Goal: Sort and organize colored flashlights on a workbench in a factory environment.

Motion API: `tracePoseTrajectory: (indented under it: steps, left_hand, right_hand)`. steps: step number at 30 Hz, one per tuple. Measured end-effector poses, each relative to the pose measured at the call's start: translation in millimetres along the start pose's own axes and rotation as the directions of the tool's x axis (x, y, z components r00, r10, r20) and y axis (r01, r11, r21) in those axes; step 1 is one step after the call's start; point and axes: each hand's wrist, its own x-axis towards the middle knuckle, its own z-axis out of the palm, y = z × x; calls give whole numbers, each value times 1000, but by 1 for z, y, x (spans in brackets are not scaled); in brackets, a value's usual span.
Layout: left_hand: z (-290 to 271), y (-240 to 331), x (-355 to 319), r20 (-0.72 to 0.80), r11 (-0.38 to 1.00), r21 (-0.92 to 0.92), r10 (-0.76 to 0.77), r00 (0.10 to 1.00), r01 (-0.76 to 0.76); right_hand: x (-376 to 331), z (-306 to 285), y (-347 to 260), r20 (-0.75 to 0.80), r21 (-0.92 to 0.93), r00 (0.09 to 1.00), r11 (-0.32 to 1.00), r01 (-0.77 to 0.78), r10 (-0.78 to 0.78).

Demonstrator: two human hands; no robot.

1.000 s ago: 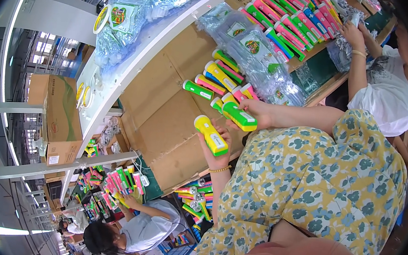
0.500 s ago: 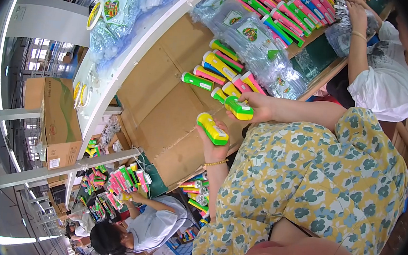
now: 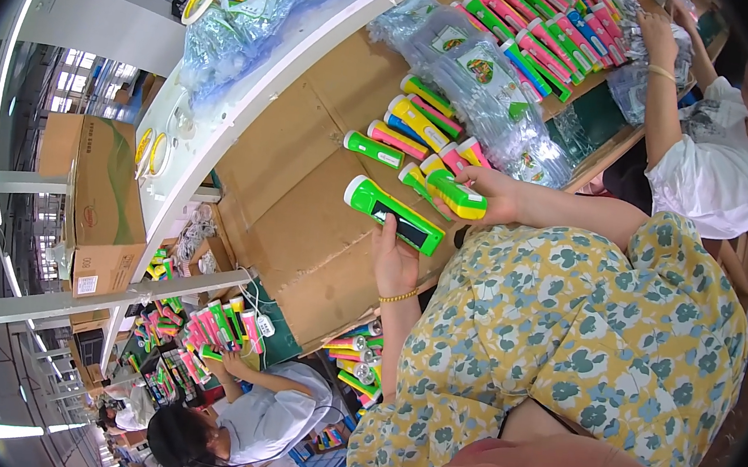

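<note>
My left hand [image 3: 396, 267], with a beaded bracelet on the wrist, is closed around a green flashlight [image 3: 361, 198]. A dark rectangular panel on its side faces up, and its pale head points to the upper left. Just to the right, my right hand [image 3: 497, 194] grips a yellow and green flashlight [image 3: 460, 196] with a white label on its upper side. Beyond both hands, several flashlights [image 3: 416, 121] in green, yellow and pink lie on the cardboard. The nearest of these sit partly behind the one in my right hand.
Clear plastic packaging [image 3: 496, 88] covers part of the cardboard-topped table [image 3: 294, 217]. Rows of flashlights [image 3: 546, 34] lie at the far right, near a co-worker [image 3: 710, 158]. A white shelf [image 3: 210, 159] runs along the left. Another person [image 3: 266, 417] works at the lower left.
The flashlight in my left hand showed a yellow side before; now a green side with a dark panel faces up. My right hand still holds its flashlight. The whole view has shifted slightly.
</note>
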Motion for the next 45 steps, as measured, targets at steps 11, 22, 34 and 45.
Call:
tracePoseTrajectory:
  steps: [11,22,34,45]
  left_hand:
    - [-10,-3,2,-16,993,75,96,995,-95]
    - [-109,-75,57,-303,905,426,143,942,-1]
    - [-139,-90,62,-392,919,381,60,918,102]
    - [-132,-102,75,-40,816,569,151,988,-102]
  right_hand:
    - [-7,13,9,-38,62,998,996,60,-57]
    - [-18,3,-10,2,109,985,979,174,-175]
    - [-13,-4,-12,128,228,979,956,-183,157]
    - [-5,-5,-7,75,178,989,975,-137,125]
